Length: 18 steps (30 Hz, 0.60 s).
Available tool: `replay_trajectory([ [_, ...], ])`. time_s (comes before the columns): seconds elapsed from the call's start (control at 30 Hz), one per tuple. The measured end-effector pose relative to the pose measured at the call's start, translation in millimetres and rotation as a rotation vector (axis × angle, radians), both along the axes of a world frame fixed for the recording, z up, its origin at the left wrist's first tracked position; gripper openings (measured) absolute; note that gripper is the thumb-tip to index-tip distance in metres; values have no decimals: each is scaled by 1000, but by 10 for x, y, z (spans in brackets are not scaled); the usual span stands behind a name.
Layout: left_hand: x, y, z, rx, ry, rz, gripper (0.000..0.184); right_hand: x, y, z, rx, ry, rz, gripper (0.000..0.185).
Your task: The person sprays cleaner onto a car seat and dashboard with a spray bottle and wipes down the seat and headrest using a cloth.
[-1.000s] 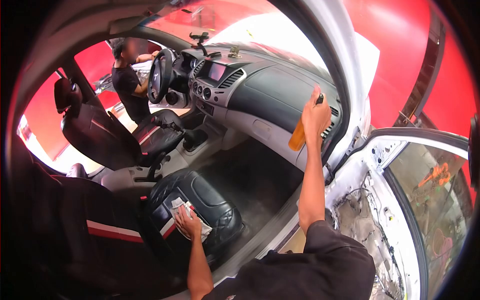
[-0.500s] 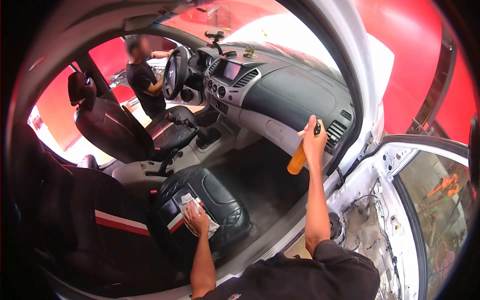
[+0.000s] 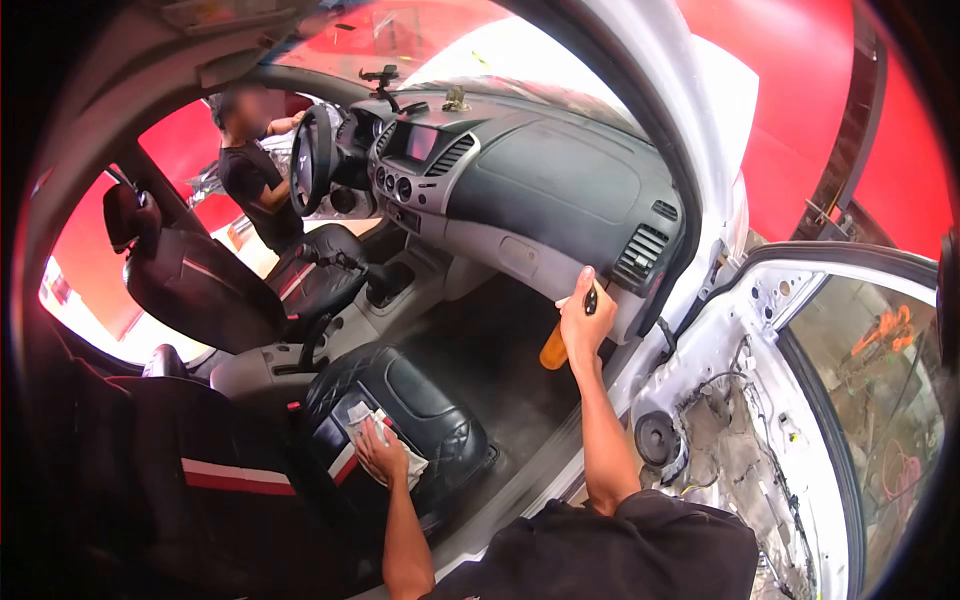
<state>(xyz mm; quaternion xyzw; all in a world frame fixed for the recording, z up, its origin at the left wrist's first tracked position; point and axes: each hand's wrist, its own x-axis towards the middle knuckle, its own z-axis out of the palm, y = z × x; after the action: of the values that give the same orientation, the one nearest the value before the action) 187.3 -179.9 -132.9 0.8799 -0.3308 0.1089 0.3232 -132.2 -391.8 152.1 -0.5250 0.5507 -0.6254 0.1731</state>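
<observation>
Head view: my left hand [image 3: 382, 455] stays on the seat cushion [image 3: 430, 388], laid over a cloth [image 3: 414, 468]; I cannot tell whether its fingers pinch the cloth or only press it down. Toward 2 o'clock from there, my right hand [image 3: 588, 315] is wrapped around a spray bottle [image 3: 553, 348], and this is what changes: over the last second it comes down and now holds the bottle above the footwell [image 3: 480, 335]. I judge that this brings bottle and cloth closer together for the work.

The cloth looks pale and crumpled, its edges showing on both sides of my hand. The bottle's body is orange, tilted with its base toward 7 o'clock, its black head partly hidden in my grip.

Beyond, toward 1 o'clock from my right hand, the air vent [image 3: 641, 255], partly covered a second ago, is in full sight at the end of the dashboard [image 3: 560, 170]. Farthest, toward 10 o'clock, another person [image 3: 258, 190] stands by the steering wheel [image 3: 305, 165].
</observation>
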Motion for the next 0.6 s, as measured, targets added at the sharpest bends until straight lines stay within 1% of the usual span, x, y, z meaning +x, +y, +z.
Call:
replay_trajectory([
  [0.03, 10, 6, -31, 13, -7, 2, 54, -8, 40, -30, 29, 13, -20, 66],
  [0.07, 33, 23, -59, 27, -15, 4, 54, -3, 54, -35, 28, 4, -23, 58],
  [0.17, 50, 24, -64, 26, -15, -3, 53, 20, 68, -89, -24, -29, 44, 58],
  [0.2, 52, 23, -75, 31, -18, -1, 53, 20, 33, -152, 42, 8, 12, 56],
  [0.3, 45, 16, -76, 30, -43, 5, 53, 55, 69, -302, 122, -63, 48, 53],
  [0.33, 31, 25, -63, 30, -54, 8, 53, 110, 122, -256, -5, -51, 84, 52],
  [0.37, 32, 18, -46, 31, -65, 7, 52, 153, 74, -303, -78, 45, 55, 50],
  [0.43, 19, 24, -37, 37, -56, -3, 52, 181, 35, -459, 42, 115, 80, 52],
  [0.5, 34, 18, -23, 40, -13, -6, 54, 223, 62, -642, 69, 23, 38, 55],
  [0.57, 42, 12, -40, 29, -20, -7, 55, 240, 87, -892, 100, -13, 52, 55],
  [0.6, 56, 12, -61, 25, -31, -9, 55, 279, 152, -931, -52, -21, 33, 53],
])
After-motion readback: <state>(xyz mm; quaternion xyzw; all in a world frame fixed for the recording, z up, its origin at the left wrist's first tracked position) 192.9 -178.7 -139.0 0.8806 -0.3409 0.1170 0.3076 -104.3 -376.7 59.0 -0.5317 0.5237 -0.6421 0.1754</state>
